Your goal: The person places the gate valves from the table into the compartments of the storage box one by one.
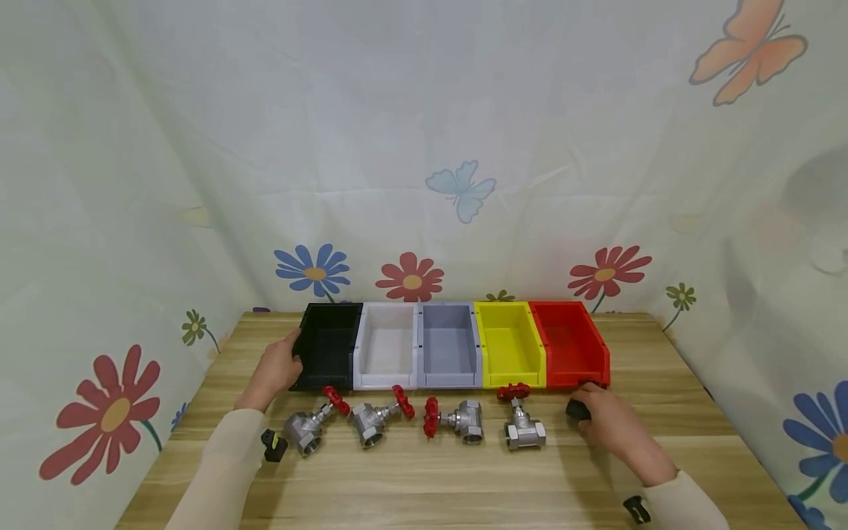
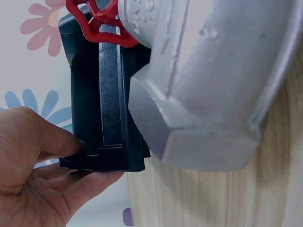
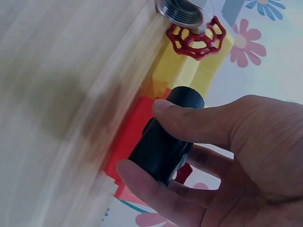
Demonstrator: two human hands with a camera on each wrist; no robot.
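Note:
My left hand (image 1: 273, 369) pinches the left side wall of the black bin (image 1: 324, 350), thumb on one face and fingers on the other. In my right hand (image 1: 616, 427) is a black valve (image 3: 163, 142) with a cylindrical body, held between thumb and fingers just in front of the red bin (image 1: 573, 346). Part of its red handwheel (image 3: 183, 173) shows behind the fingers; the rest is hidden. Several silver valves with red handwheels lie in a row before the bins: two tilted valves (image 1: 306, 433) (image 1: 369, 423), a sideways valve (image 1: 470, 422) and another valve (image 1: 525, 434) near the right hand.
Between the black and red bins stand a white bin (image 1: 387, 346), a grey bin (image 1: 450, 346) and a yellow bin (image 1: 509, 346), side by side. All sit at the back of the wooden table (image 1: 411, 489), against a flowered curtain (image 1: 371, 132).

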